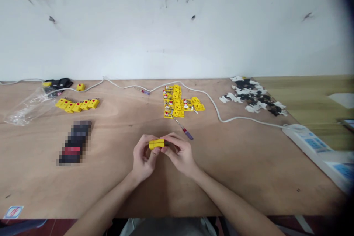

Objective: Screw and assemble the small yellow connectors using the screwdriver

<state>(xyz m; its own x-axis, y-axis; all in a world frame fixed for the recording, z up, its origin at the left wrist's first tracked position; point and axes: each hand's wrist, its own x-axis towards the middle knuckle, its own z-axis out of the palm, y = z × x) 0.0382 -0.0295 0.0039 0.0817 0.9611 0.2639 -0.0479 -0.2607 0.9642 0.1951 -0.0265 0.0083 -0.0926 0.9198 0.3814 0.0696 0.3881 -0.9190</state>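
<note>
Between my two hands, above the front middle of the table, is a small yellow plastic housing [156,144] with a seam along its side. My left hand [144,156] pinches its left end between thumb and fingers. On its right end, my right hand [181,153] grips with thumb and fingertips. Beyond my hands lies a screwdriver [187,134] with a purple and red handle, its tip touching a group of opened yellow housings [173,103] that show red and white parts inside. To the left stands a row of closed yellow housings [77,105], each with a red dot.
A blurred dark object [75,143] lies on the left, near a clear plastic bag [26,108]. Black and white small parts [253,96] are piled at the back right. A white cable [218,112] runs along the back to a power strip [312,142]. Another small screwdriver [145,92] lies behind.
</note>
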